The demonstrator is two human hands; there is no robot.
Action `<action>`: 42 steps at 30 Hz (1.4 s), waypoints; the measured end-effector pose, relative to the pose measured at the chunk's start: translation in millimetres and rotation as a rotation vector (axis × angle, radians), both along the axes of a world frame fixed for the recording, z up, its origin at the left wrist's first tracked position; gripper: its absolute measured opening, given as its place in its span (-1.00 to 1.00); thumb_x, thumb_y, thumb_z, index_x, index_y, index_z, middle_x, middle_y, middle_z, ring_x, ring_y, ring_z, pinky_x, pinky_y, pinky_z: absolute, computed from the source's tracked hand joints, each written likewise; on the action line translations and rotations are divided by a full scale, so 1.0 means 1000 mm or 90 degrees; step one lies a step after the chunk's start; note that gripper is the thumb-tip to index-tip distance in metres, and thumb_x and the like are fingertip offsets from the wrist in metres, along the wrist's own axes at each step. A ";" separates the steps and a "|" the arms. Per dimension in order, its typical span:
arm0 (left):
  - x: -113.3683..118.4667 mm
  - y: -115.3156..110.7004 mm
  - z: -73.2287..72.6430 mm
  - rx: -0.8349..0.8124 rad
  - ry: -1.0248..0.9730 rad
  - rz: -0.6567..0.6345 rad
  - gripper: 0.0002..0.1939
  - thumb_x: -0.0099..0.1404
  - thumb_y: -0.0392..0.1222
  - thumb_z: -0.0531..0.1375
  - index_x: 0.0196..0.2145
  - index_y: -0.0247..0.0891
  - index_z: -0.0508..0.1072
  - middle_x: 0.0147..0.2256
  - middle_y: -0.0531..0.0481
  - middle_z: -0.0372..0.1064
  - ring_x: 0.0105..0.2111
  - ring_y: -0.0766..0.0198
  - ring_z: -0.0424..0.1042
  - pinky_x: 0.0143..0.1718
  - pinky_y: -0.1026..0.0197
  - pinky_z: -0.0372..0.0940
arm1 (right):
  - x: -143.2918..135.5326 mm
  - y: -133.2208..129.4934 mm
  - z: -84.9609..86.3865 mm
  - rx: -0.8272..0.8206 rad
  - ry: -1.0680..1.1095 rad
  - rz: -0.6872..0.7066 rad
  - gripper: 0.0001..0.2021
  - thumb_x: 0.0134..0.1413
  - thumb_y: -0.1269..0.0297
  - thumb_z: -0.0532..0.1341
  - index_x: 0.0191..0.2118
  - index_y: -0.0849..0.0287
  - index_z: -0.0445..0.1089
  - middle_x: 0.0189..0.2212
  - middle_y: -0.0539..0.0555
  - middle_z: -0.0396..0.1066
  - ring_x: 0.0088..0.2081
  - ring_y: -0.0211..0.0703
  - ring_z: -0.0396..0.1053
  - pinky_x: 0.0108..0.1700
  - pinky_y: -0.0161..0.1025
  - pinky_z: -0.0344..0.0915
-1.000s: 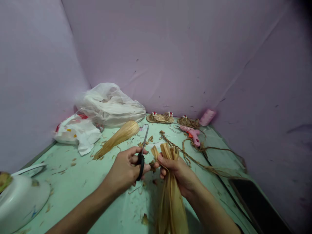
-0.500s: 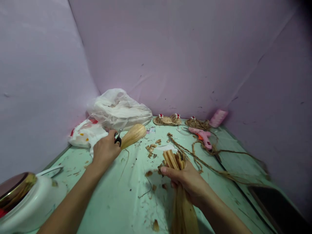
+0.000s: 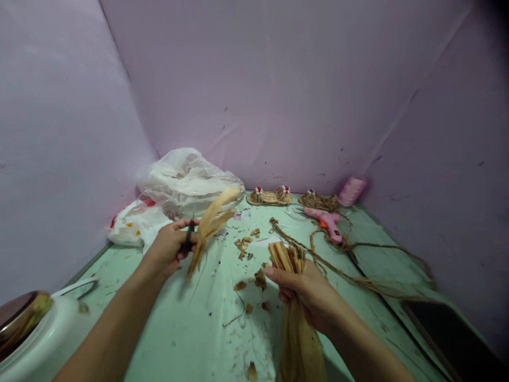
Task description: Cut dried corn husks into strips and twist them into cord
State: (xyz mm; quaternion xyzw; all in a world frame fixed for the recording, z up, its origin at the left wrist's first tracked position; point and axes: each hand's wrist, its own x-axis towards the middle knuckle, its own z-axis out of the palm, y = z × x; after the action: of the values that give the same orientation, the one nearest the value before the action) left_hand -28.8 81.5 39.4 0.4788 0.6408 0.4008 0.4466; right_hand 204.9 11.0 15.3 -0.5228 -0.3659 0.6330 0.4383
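My left hand (image 3: 169, 246) is closed on small dark-handled scissors (image 3: 190, 235), with a pale dried husk (image 3: 214, 217) against its fingers, lifted above the green table (image 3: 178, 329). Motion blurs the husk, and its exact hold is hard to make out. On the right, my right hand (image 3: 308, 289) grips a bundle of dried husks (image 3: 300, 339). The cut ends of the bundle point up past the thumb, and the wide leaves hang down toward the bottom edge. Brown husk scraps (image 3: 260, 278) lie between the hands.
White plastic bags (image 3: 186, 178) lie at the back left. Woven slippers (image 3: 270, 197), a pink glue gun (image 3: 326, 222), a pink spool (image 3: 351, 191) and braided cord (image 3: 306, 246) are at the back right. A white pot (image 3: 59, 329) stands left, a dark phone-like slab (image 3: 449, 337) right.
The pale husk has come up off the table with my left hand and now fans out in separate strips. My right hand holds the bundle much as before. The view has shifted slightly.
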 end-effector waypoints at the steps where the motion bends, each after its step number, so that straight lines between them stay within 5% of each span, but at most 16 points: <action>1: -0.001 -0.003 0.007 -0.033 -0.105 -0.022 -0.71 -0.22 -0.25 0.13 -0.42 -0.25 0.28 -0.66 0.16 0.17 -0.76 0.47 0.04 -0.76 0.39 -0.18 | 0.001 0.000 0.001 0.000 0.000 -0.008 -0.69 -0.36 0.22 0.35 -0.60 0.19 0.18 -0.75 -0.15 0.08 -0.72 -0.44 -0.01 -0.67 -0.38 0.00; 4: -0.005 -0.012 0.019 -0.135 -0.133 -0.099 -0.78 -0.18 -0.16 0.18 -0.52 -0.27 0.25 -0.68 0.12 0.22 -0.78 0.48 0.08 -0.79 0.41 -0.26 | 0.003 0.001 0.004 0.013 0.009 -0.020 -0.69 -0.37 0.24 0.36 -0.59 0.18 0.17 -0.76 -0.17 0.05 -0.72 -0.44 -0.03 -0.66 -0.39 0.01; 9: -0.020 -0.014 0.018 -0.233 0.241 -0.203 -0.79 -0.06 -0.11 0.16 -0.45 -0.28 0.34 -0.62 -0.03 0.39 -0.75 0.37 0.22 -0.76 0.39 -0.19 | 0.004 0.002 0.005 0.011 0.012 -0.004 -0.69 -0.35 0.22 0.35 -0.62 0.18 0.16 -0.78 -0.16 0.04 -0.72 -0.43 -0.03 -0.67 -0.39 0.00; 15: -0.033 -0.007 0.026 0.002 0.625 0.010 -0.71 0.01 -0.04 0.11 -0.31 -0.21 0.39 -0.47 -0.09 0.45 -0.48 0.12 0.42 -0.52 0.23 0.16 | 0.006 0.004 0.003 0.011 0.022 -0.015 -0.69 -0.34 0.24 0.35 -0.57 0.17 0.16 -0.76 -0.18 0.05 -0.71 -0.44 -0.02 -0.66 -0.40 0.02; 17: -0.012 -0.015 0.022 0.071 0.589 0.045 -0.60 0.02 0.03 0.12 -0.20 -0.19 0.34 -0.36 -0.08 0.46 -0.38 0.12 0.44 -0.44 0.24 0.19 | 0.009 0.004 0.003 0.003 0.027 -0.027 -0.68 -0.35 0.23 0.36 -0.55 0.17 0.16 -0.76 -0.18 0.04 -0.71 -0.44 -0.02 -0.66 -0.40 0.00; 21: 0.056 -0.038 -0.008 0.023 0.636 -0.106 -0.51 0.09 0.18 0.03 -0.15 -0.21 0.31 -0.41 -0.13 0.46 -0.39 0.01 0.44 -0.43 0.15 0.18 | 0.018 0.005 0.007 0.005 0.035 -0.045 -0.65 -0.34 0.23 0.37 -0.55 0.17 0.14 -0.77 -0.19 0.02 -0.72 -0.46 -0.03 -0.65 -0.40 0.00; 24: 0.082 -0.039 -0.030 0.075 0.702 -0.159 -0.61 0.14 0.01 0.01 -0.14 -0.25 0.29 -0.33 -0.20 0.45 -0.34 -0.01 0.44 -0.40 0.14 0.19 | 0.024 0.006 0.012 0.026 0.049 -0.055 -0.66 -0.33 0.24 0.37 -0.54 0.17 0.14 -0.78 -0.20 0.00 -0.72 -0.46 -0.04 -0.64 -0.40 0.02; 28: 0.047 -0.014 -0.034 0.030 0.669 -0.079 -0.67 0.15 -0.11 -0.02 -0.14 -0.18 0.32 -0.30 -0.16 0.47 -0.31 0.02 0.44 -0.39 0.16 0.20 | 0.029 0.008 0.014 0.045 0.048 -0.066 -0.66 -0.34 0.26 0.38 -0.54 0.18 0.15 -0.77 -0.19 0.02 -0.71 -0.47 -0.05 -0.64 -0.40 0.01; 32: -0.015 0.004 -0.014 -0.061 0.772 -0.057 -0.66 0.13 -0.06 -0.02 -0.21 -0.23 0.39 -0.25 -0.26 0.44 -0.24 -0.12 0.41 -0.41 0.10 0.20 | 0.029 0.010 0.011 0.045 0.038 -0.053 -0.68 -0.32 0.23 0.37 -0.55 0.18 0.17 -0.78 -0.18 0.02 -0.71 -0.44 -0.03 -0.64 -0.37 0.00; 34: -0.032 0.004 -0.004 -0.056 0.834 0.019 -0.61 0.16 0.00 -0.05 -0.16 -0.23 0.36 -0.29 -0.25 0.43 -0.26 -0.15 0.41 -0.44 0.09 0.18 | 0.028 0.010 0.009 0.048 0.031 -0.050 -0.68 -0.32 0.22 0.36 -0.56 0.17 0.16 -0.78 -0.18 0.01 -0.71 -0.43 -0.02 -0.63 -0.36 0.00; 37: -0.026 -0.002 0.002 -0.006 0.787 0.063 -0.60 0.16 0.06 -0.03 -0.16 -0.17 0.37 -0.32 -0.18 0.43 -0.29 -0.10 0.40 -0.45 0.12 0.16 | 0.026 0.010 0.006 0.046 0.019 -0.049 -0.67 -0.33 0.22 0.36 -0.58 0.17 0.16 -0.78 -0.18 0.01 -0.71 -0.42 -0.02 -0.63 -0.35 0.01; 42: 0.025 -0.014 -0.009 -0.008 0.639 -0.173 -0.74 0.04 -0.04 0.09 -0.34 -0.18 0.43 -0.37 -0.09 0.45 -0.36 0.06 0.40 -0.44 0.21 0.13 | 0.023 0.009 0.006 0.027 0.009 -0.045 -0.68 -0.33 0.22 0.36 -0.59 0.18 0.16 -0.79 -0.17 0.03 -0.71 -0.43 -0.02 -0.63 -0.36 -0.01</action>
State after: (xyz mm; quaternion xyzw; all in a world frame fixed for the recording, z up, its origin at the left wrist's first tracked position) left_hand -4.0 67.3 30.7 0.6883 0.7105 0.0561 0.1354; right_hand 228.1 19.8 20.9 -0.5214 -0.3574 0.6130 0.4739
